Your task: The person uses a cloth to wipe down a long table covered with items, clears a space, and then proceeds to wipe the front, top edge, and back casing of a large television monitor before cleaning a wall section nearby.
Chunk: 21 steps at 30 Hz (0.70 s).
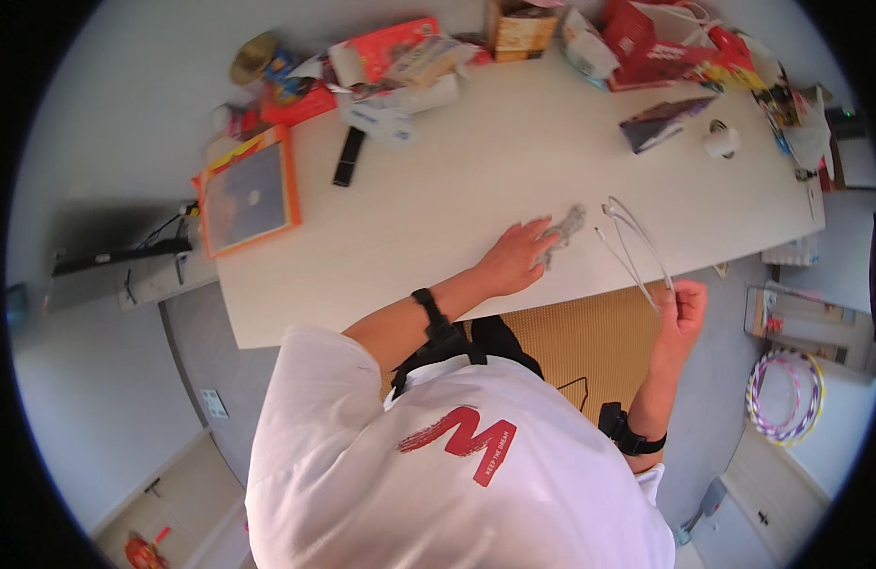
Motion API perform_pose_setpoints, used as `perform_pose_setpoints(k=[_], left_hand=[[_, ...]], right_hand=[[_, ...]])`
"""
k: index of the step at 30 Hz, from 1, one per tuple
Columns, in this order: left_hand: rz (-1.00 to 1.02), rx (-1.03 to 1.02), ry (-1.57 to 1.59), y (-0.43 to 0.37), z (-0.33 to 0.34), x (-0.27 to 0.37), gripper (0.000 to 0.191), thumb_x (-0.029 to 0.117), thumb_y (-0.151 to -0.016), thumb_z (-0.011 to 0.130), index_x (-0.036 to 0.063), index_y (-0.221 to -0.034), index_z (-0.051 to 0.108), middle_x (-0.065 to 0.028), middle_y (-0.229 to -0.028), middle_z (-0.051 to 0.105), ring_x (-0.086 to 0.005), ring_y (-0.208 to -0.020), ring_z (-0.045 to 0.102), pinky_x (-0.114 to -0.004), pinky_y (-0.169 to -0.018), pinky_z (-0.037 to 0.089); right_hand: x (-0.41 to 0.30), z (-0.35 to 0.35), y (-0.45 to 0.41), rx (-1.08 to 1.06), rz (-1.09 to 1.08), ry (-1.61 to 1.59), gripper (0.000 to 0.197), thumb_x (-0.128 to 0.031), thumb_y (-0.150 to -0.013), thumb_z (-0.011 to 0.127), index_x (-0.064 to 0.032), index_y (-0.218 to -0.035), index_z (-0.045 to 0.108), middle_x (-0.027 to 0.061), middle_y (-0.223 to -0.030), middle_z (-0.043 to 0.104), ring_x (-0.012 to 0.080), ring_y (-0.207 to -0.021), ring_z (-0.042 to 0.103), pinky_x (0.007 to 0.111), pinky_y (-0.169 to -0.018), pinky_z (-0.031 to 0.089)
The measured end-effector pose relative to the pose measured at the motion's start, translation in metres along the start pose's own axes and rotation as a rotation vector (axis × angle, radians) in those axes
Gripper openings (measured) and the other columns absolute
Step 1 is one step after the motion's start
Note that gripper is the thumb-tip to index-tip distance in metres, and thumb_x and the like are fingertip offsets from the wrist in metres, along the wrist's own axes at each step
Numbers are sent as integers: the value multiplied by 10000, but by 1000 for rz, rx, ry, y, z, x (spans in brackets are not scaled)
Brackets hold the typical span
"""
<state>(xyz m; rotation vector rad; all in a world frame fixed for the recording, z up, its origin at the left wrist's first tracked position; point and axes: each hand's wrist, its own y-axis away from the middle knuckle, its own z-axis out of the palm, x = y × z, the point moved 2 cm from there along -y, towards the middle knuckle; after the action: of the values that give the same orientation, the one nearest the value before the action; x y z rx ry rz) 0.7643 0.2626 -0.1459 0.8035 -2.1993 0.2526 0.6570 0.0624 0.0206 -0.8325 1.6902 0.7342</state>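
On the white table, my left hand reaches over a small grey, rumpled item, its fingertips at or on it; what the item is cannot be made out. My right hand is closed on a white cable just beyond the table's near edge. Loops and connector ends of the cable rise from the fingers and reach over the tabletop, to the right of the grey item. Each wrist wears a black strap.
An orange-framed board lies at the left, with a black narrow box beside it. Packages and a red bag line the far edge. A dark purple packet and a white roll lie at the right.
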Motion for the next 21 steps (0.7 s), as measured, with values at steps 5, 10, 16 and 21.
perform_pose_setpoints(k=[5, 10, 16, 21], left_hand=[[-260, -162, 1208, 94, -77, 19, 558, 362, -932, 571, 48, -1369, 425, -152, -1363, 469, -259, -1142, 535, -370, -951, 434], [-478, 272, 1604, 164, -113, 5, 269, 307, -975, 515, 76, -1109, 548, -48, -1048, 596, -115, -739, 532, -257, -671, 452], [-412, 570, 1140, 242, -207, -54, 197, 273, -980, 505, 79, -967, 541, -32, -862, 565, -122, -717, 538, -260, -651, 464], [-311, 1061, 1085, 292, -293, -125, 158, 233, -992, 493, 84, -979, 542, -27, -850, 545, -137, -743, 546, -278, -686, 472]], right_hand=[[-22, 103, 29, -442, -289, 249, 119, 12, -820, 608, -39, -913, 554, 78, -848, 569, 194, -802, 594, 303, -731, 516], [-14, 185, 62, -899, -506, 382, 220, -12, -758, 672, -68, -961, 606, 101, -934, 615, 299, -892, 594, 391, -841, 467], [-19, 210, 66, -915, -494, 404, 349, -39, -825, 645, -92, -1164, 585, 96, -1112, 608, 290, -1055, 570, 383, -905, 465], [18, 194, 51, -802, -441, 438, 304, -26, -854, 607, -76, -1153, 580, 102, -1109, 605, 293, -1038, 579, 364, -883, 475]])
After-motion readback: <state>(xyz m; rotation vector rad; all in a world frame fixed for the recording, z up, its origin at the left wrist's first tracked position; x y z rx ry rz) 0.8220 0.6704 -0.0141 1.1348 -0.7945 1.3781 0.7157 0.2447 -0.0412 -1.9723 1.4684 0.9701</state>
